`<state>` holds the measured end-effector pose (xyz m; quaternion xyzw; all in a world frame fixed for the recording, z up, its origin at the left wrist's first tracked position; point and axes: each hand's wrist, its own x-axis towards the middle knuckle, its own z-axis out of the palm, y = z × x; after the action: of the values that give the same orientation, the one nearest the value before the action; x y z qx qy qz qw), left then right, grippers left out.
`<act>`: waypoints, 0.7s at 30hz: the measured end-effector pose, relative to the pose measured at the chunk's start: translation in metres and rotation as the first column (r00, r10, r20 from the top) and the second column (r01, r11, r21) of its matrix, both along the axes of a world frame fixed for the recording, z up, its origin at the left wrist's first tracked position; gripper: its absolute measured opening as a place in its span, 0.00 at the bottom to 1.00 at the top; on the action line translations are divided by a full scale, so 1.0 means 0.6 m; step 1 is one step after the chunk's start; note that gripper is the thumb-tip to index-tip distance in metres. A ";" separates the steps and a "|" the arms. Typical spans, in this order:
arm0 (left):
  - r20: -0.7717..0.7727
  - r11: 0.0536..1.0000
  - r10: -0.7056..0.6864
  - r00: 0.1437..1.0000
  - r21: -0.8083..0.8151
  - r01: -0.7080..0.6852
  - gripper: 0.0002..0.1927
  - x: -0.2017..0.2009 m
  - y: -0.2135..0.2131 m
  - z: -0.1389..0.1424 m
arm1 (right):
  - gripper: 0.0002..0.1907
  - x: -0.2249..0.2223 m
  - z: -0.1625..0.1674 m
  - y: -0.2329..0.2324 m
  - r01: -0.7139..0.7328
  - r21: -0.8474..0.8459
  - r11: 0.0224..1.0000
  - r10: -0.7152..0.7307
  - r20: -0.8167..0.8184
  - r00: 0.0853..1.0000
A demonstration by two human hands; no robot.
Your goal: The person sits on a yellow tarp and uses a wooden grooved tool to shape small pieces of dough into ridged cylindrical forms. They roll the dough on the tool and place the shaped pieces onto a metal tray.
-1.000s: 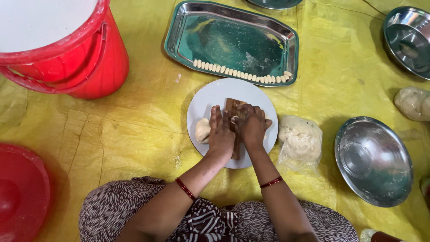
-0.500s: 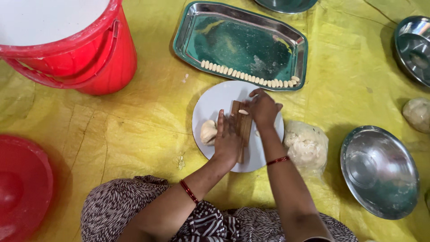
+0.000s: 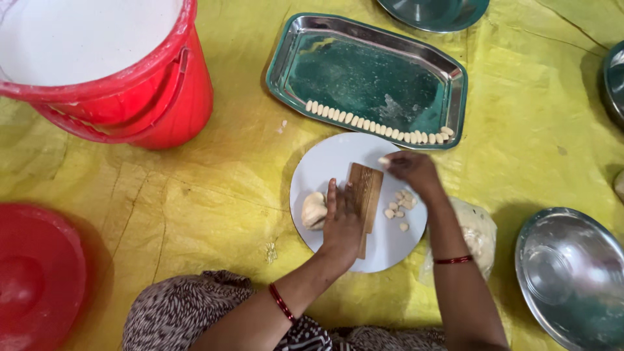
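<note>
Since the earlier frame the right hand [image 3: 411, 170] has lifted off the ribbed wooden board [image 3: 364, 201] toward one o'clock, pinching a small shaped dough piece [image 3: 384, 160]. The left hand [image 3: 341, 224] lies flat, fingers released, steadying the board on the round white plate [image 3: 325, 166], beside a pale dough lump [image 3: 314, 209] at nine o'clock. A row of shaped pieces [image 3: 377, 127] fills one edge of the rectangular steel tray [image 3: 364, 39] at twelve; most of it remains bare.
</note>
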<state>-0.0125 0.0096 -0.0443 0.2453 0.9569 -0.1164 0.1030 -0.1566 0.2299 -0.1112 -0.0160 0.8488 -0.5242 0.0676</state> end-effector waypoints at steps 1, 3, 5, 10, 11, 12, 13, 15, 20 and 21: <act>0.038 1.000 -0.005 0.999 -0.014 0.006 0.31 -0.001 0.001 0.002 | 0.13 -0.020 -0.001 0.020 0.071 -0.068 0.995 -0.066 0.075 0.995; 0.043 0.998 0.014 0.999 -0.064 -0.011 0.33 -0.003 0.005 0.002 | 0.12 -0.070 0.008 0.065 0.214 -0.112 0.970 -0.201 0.120 0.972; -0.017 0.995 0.036 0.999 -0.093 -0.037 0.36 -0.004 0.009 0.000 | 0.12 -0.110 0.019 0.104 0.273 0.127 0.954 -0.267 -0.063 0.962; -0.088 0.995 0.037 0.995 -0.086 -0.045 0.36 -0.004 0.013 -0.002 | 0.15 -0.179 0.030 0.147 0.363 0.461 0.810 -0.343 -0.131 0.930; -0.062 0.996 0.039 0.997 -0.074 -0.043 0.35 -0.004 0.012 0.000 | 0.14 -0.187 0.028 0.147 0.362 0.508 0.782 -0.344 -0.133 0.930; -0.037 0.997 0.041 0.998 -0.061 -0.043 0.35 -0.005 0.011 0.003 | 0.14 -0.194 0.026 0.146 0.359 0.555 0.751 -0.344 -0.136 0.929; -0.011 0.998 0.044 0.999 -0.046 -0.045 0.34 -0.005 0.009 0.006 | 0.13 -0.200 0.024 0.144 0.355 0.600 0.717 -0.342 -0.140 0.929; 0.053 0.997 -0.005 0.999 -0.074 0.009 0.35 -0.005 0.005 0.013 | 0.13 -0.210 0.017 0.140 0.420 0.603 0.678 -0.409 -0.164 0.898; 0.071 0.994 -0.020 0.997 -0.103 0.027 0.37 -0.008 0.001 0.027 | 0.14 -0.223 0.012 0.134 0.436 0.656 0.616 -0.504 -0.097 0.858; 0.054 0.996 -0.008 0.999 -0.094 0.013 0.36 -0.008 0.001 0.027 | 0.16 -0.225 0.013 0.134 0.427 0.692 0.582 -0.510 -0.098 0.854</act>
<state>-0.0175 0.0100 -0.0279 0.2481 0.9460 -0.1553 0.1394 -0.2919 0.3101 -0.1035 0.2643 0.9495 -0.1670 -0.0253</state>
